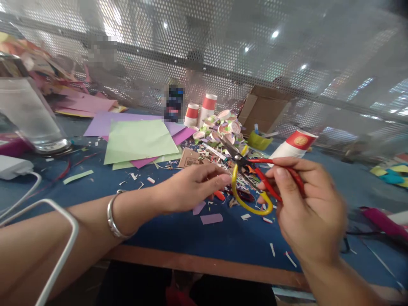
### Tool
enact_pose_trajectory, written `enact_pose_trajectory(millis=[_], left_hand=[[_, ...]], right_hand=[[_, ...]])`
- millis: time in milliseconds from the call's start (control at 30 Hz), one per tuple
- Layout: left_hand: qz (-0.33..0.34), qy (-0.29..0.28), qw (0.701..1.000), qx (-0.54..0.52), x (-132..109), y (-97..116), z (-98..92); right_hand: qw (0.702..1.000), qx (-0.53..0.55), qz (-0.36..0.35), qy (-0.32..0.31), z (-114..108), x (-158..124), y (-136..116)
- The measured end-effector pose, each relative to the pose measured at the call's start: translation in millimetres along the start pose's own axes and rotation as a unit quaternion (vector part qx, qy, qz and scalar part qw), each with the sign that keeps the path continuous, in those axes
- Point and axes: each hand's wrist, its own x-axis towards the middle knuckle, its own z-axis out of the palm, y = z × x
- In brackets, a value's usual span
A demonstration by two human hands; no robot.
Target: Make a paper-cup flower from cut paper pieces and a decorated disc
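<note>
My right hand is closed around the red handles of a pair of scissors, held above the table with the dark blades pointing up and left. A yellow handle loop hangs just below the red ones; I cannot tell whether it belongs to the same scissors. My left hand, a silver bangle on its wrist, hovers over paper scraps left of the yellow loop. Its thumb points right and its fingers bend loosely, tips partly hidden, with nothing visibly held. Beyond the scissors lies a heap of small cut paper-cup pieces.
Green paper sheets and purple paper lie at left behind my hand. Red-and-white paper cups stand at the back, another cup stack leans at right. A glass and white cable are at left; a cardboard box sits behind.
</note>
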Motion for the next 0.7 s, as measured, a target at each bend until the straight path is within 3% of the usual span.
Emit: enact_pose_trajectory(millis=[67, 133, 267, 400, 567, 700], left_hand=[[-0.037, -0.029, 0.998, -0.050, -2.3, 2.7, 5.6], [-0.035, -0.001, 0.997, -0.063, -4.0, 4.3, 5.6], [0.079, 0.108, 0.991, -0.001, -6.1, 6.4, -3.1], [0.124, 0.131, 0.981, 0.069, -9.1, 10.4, -9.8], [0.103, 0.072, 0.989, 0.073, -10.9, 9.2, -3.0], [0.056, 0.125, 0.991, -0.009, -15.1, 12.4, 14.9]], right_hand=[[0.998, 0.045, 0.019, -0.030, 8.5, -2.9, -4.4], [0.994, 0.095, 0.040, -0.037, 15.6, -6.2, -7.4], [0.974, 0.206, 0.085, -0.043, 25.2, -13.6, -13.7], [0.947, 0.246, 0.182, -0.094, 28.5, -22.4, -21.4], [0.924, 0.272, 0.268, -0.025, 29.4, -29.5, -27.9], [0.911, 0.281, 0.302, 0.008, 32.8, -34.1, -34.1]])
